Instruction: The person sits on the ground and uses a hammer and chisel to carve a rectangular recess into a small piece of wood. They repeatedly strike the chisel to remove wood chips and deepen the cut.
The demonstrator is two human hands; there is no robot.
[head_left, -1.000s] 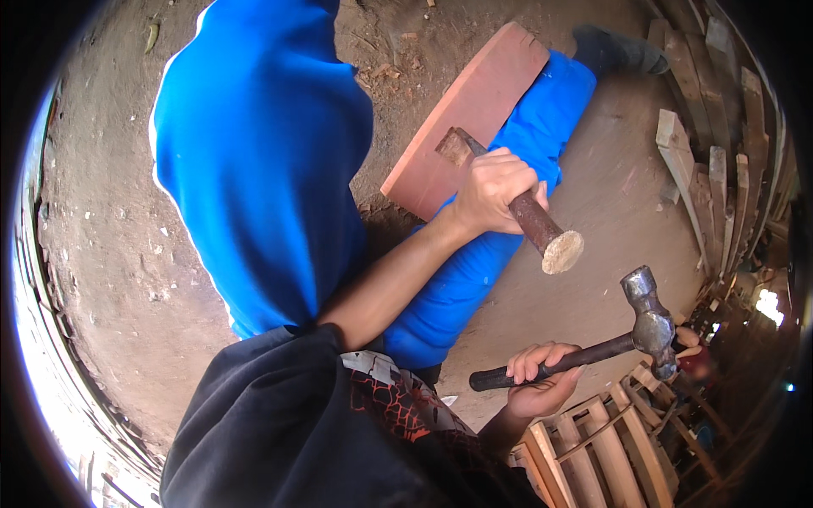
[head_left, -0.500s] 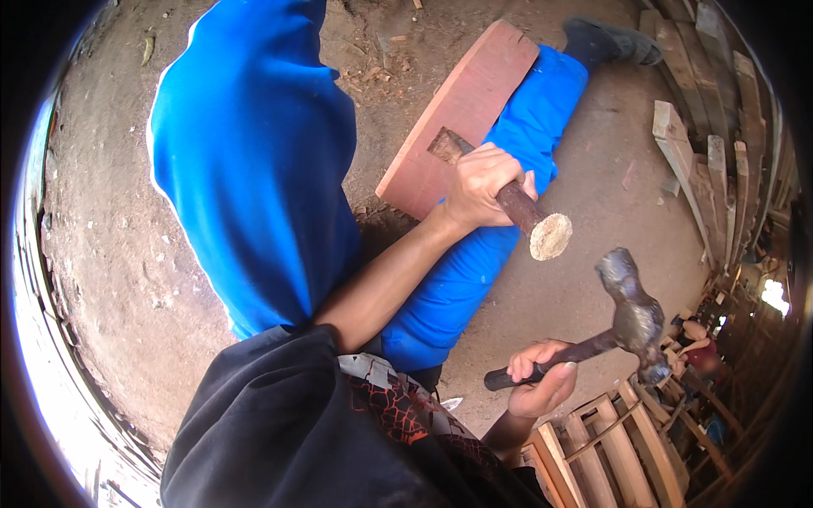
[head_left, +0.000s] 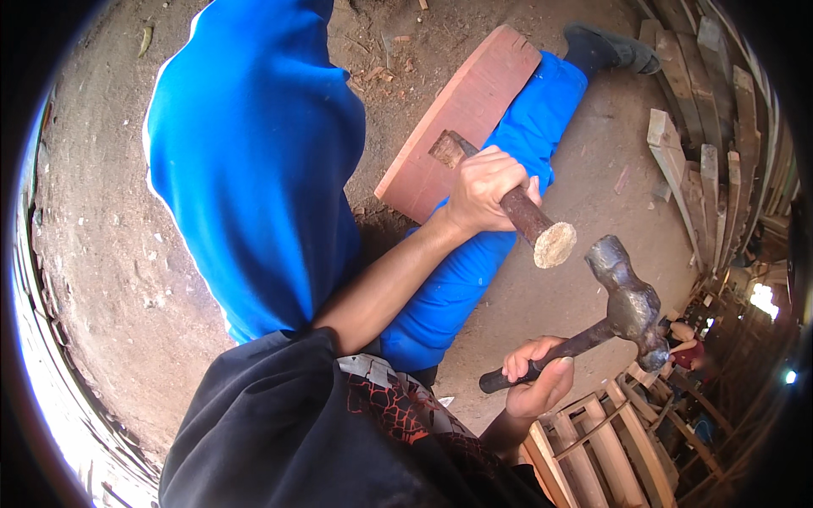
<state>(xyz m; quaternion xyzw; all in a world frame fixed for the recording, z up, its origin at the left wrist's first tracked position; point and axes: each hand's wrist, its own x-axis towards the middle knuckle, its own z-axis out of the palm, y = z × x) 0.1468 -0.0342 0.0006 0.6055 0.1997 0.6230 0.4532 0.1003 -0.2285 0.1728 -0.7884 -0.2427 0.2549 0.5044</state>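
My left hand (head_left: 487, 190) is wrapped round the dark wooden handle of a chisel (head_left: 527, 216), whose frayed, pale butt end points toward me. The chisel's blade reaches into a squarish cut recess (head_left: 444, 151) in a curved reddish wooden block (head_left: 474, 93). This block rests against my blue-trousered leg (head_left: 533, 114); the blade's tip is hidden in the recess. To the right, my right hand (head_left: 540, 377) grips a hammer (head_left: 633, 305) by its dark handle. The worn metal head is held apart from the chisel's butt, below and to the right of it.
Cut timbers (head_left: 677, 161) are stacked along the right side. A slatted wooden piece (head_left: 593, 449) stands at the lower right, near my right forearm. Farther off at the right is another person (head_left: 684, 347). Wood chips lie on the dirt floor (head_left: 110, 212).
The hammer head has shifted slightly left and up, a little nearer the chisel's butt. My left hand and the chisel have barely moved, and the wooden block stays in place.
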